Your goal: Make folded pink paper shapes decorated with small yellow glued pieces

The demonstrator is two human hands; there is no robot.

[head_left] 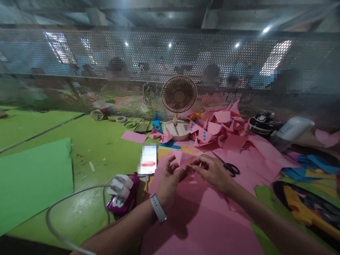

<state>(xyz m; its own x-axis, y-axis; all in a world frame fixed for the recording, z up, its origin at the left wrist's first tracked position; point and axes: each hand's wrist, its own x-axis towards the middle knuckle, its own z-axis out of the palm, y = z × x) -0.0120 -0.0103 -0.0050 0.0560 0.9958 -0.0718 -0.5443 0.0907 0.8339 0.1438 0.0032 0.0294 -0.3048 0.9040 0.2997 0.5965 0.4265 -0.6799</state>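
My left hand (171, 177) and my right hand (212, 171) meet over a large pink paper sheet (207, 219). Between them is a small piece of folded pink paper (183, 158), pinched by the fingers of both hands. A tiny yellow bit shows at the fingertips, too small to make out. A grey band circles my left wrist. Just beyond my right hand lie black-handled scissors (231, 169). A phone (148, 160) with a lit screen rests left of my left hand, a cable plugged into its lower end.
A round fan (179, 95) stands at the back beside a heap of folded pink papers (216, 125). A purple power strip (123, 194) with white plugs sits at left, its cable looping forward. Green card (37, 180) lies far left; a black tray (281, 191) is at right.
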